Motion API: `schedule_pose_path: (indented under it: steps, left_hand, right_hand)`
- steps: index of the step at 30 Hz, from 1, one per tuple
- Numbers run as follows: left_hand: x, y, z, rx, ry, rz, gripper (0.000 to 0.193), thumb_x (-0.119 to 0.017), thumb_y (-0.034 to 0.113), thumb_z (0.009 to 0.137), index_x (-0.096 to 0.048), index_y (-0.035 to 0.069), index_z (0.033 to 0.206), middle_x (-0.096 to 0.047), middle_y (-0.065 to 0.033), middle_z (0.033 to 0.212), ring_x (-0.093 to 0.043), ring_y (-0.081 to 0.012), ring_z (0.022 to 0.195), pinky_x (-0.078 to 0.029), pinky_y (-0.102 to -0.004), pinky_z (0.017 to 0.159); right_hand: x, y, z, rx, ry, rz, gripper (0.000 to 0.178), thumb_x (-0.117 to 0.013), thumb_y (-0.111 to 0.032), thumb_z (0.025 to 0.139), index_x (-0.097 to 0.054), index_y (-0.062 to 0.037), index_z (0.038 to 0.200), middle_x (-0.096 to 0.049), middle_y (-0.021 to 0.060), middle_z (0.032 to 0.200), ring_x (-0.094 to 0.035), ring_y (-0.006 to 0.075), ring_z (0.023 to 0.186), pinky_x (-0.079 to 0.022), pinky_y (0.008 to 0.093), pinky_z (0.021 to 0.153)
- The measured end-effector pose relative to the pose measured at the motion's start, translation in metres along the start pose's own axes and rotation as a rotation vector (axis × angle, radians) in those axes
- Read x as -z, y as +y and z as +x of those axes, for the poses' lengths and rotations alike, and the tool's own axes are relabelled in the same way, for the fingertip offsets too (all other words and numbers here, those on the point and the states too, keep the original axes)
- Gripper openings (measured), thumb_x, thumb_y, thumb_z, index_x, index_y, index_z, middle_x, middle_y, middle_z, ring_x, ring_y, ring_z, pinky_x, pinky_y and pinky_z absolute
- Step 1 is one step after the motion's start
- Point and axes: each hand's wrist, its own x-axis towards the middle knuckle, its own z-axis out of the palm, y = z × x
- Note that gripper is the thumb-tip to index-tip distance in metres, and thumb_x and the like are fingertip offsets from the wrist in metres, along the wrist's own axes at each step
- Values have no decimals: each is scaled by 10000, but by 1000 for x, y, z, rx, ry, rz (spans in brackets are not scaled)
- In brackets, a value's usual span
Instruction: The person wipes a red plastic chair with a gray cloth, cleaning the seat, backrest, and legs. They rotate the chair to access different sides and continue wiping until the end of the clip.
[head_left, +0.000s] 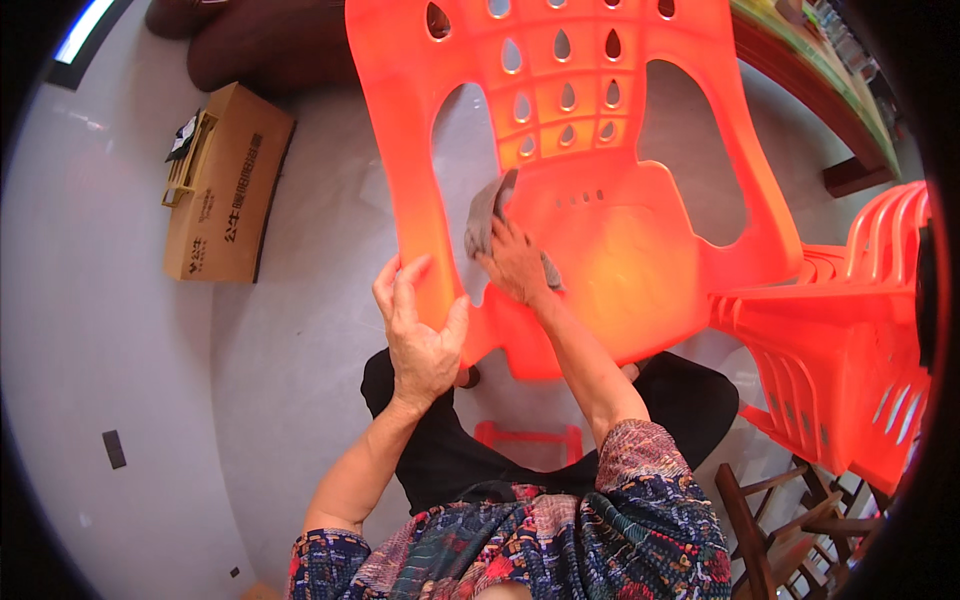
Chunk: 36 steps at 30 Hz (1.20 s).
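An orange-red plastic armchair (pixel 620 270) with drop-shaped holes in its backrest stands in front of me. My left hand (pixel 425 345) grips the front of its left armrest, the thumb on the inner side and the fingers on the outer side. In my right hand (pixel 517 265) is a grey cloth (pixel 482 215), bunched under the fingers. The hand presses it against the chair where the left side of the seat meets the armrest opening. Part of the cloth is hidden under my palm.
A stack of similar red plastic chairs (pixel 830 340) stands close on the right. Below it is a dark wooden frame (pixel 760 530). A cardboard box (pixel 235 190) sits by the left wall. A wooden table (pixel 830 80) is at the far right, and a low red stool (pixel 530 436) shows between my legs.
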Motion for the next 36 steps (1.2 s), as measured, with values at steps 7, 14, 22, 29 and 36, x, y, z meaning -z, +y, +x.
schedule_pose_path:
  steps: [7,14,22,29,36]
  left_hand:
    - [-4,-9,-2,-45,37,4,547,-696,73,776,-455,9,1263,-388,-182,1288,-442,-304,1195,-396,-385,1003]
    - [-13,-11,0,177,98,-173,776,-704,134,823,-230,-49,1409,-360,-195,1364,-459,-264,1182,-404,-357,982]
    - [6,-12,9,396,-83,-354,642,-646,103,871,-293,-85,1373,-575,-136,1151,-572,-155,987,-477,-284,860]
    - [7,-3,1,399,-109,-303,592,-623,71,867,-323,-63,1360,-459,-145,1294,-470,-203,1167,-391,-329,993]
    - [7,0,-6,392,-167,-300,686,-626,47,859,-252,-35,1427,-386,-167,1386,-410,-267,1253,-327,-386,1062]
  right_hand:
    - [62,-17,-124,158,-112,-89,513,-584,-324,834,-504,-116,1296,-463,90,1352,-381,282,1295,-308,452,1019]
    - [113,83,-175,-63,68,-391,468,-622,-235,807,-552,-111,1252,-570,88,1160,-540,299,1082,-414,456,918]
    - [322,83,-63,-210,766,-761,348,-643,-286,826,-573,-1,1014,-583,132,860,-583,306,758,-500,402,635]
    - [367,160,-34,-630,56,-182,604,-679,-467,702,-530,-29,1090,-599,213,1081,-575,385,1004,-469,475,823]
    - [364,163,-47,-673,88,-241,580,-726,-375,646,-516,-26,1058,-624,207,956,-617,415,855,-495,492,729]
